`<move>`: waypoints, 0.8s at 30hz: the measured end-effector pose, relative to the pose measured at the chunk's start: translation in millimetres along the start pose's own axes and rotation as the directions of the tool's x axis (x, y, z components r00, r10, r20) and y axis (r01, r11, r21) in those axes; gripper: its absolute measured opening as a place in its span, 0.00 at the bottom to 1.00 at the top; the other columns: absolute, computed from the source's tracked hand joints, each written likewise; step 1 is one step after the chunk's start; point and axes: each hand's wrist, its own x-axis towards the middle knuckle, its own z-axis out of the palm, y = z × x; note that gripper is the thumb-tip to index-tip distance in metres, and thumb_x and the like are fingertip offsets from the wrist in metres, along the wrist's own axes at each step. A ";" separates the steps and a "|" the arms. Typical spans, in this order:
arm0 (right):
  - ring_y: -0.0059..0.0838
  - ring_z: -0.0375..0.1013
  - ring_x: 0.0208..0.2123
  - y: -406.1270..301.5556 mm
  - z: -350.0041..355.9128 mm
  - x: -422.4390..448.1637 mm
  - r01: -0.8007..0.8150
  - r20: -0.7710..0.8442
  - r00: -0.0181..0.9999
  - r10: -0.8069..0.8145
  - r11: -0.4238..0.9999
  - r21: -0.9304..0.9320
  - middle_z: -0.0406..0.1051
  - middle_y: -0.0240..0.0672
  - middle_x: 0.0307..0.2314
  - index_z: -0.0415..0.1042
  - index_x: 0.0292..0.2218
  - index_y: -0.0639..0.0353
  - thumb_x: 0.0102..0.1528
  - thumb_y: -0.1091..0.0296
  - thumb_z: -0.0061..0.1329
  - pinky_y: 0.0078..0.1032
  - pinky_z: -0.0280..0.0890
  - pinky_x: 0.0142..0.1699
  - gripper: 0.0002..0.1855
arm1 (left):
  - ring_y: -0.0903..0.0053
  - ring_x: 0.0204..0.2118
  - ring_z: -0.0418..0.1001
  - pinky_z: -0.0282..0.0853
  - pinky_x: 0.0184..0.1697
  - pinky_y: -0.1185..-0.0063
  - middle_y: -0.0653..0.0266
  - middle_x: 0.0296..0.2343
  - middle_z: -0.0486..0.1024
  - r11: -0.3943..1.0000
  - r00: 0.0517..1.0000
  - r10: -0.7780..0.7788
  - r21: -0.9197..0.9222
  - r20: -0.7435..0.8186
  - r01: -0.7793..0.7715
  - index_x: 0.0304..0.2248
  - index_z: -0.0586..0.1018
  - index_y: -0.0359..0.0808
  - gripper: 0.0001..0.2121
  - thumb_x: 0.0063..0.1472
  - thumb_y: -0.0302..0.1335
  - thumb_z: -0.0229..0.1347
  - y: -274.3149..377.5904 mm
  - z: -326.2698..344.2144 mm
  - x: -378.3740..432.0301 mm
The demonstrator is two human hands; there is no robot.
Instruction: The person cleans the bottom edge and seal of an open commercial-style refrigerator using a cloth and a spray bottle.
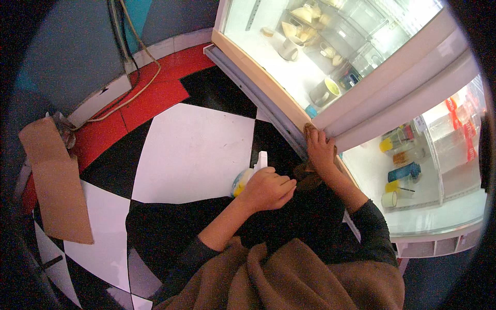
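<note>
My left hand [267, 190] is closed around the upper part of a spray bottle [241, 183]. The bottle has a white trigger head and a blue and yellow label; my fingers hide part of it. My right hand [321, 151] presses a brown cloth [308, 130] against the lower edge of a lit glass display cabinet [267, 71], at the foot of its pale upright post [372, 77]. Part of the cloth lies under my fingers, out of sight. Just inside the glass near that hand stands a white mug [325, 92] with a yellow-green inside.
More cups and a blue bottle [403, 172] stand behind the cabinet's right-hand pane. Loose cables [145, 83] run down the grey wall to the red floor border. A folded cardboard sheet [62, 186] lies at left on the checkered floor [193, 155].
</note>
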 end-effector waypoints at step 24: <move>0.26 0.59 0.35 -18.7 7.1 30.9 -0.090 -0.092 0.990 0.103 0.987 0.136 0.60 0.28 0.31 0.60 0.47 0.51 0.47 0.63 0.38 0.38 0.59 0.34 0.23 | 0.78 0.15 0.66 0.55 0.20 0.78 0.71 0.14 0.68 0.998 0.999 0.005 0.055 0.049 -0.007 0.26 0.75 0.40 0.06 0.47 0.30 0.54 5.0 -4.1 6.3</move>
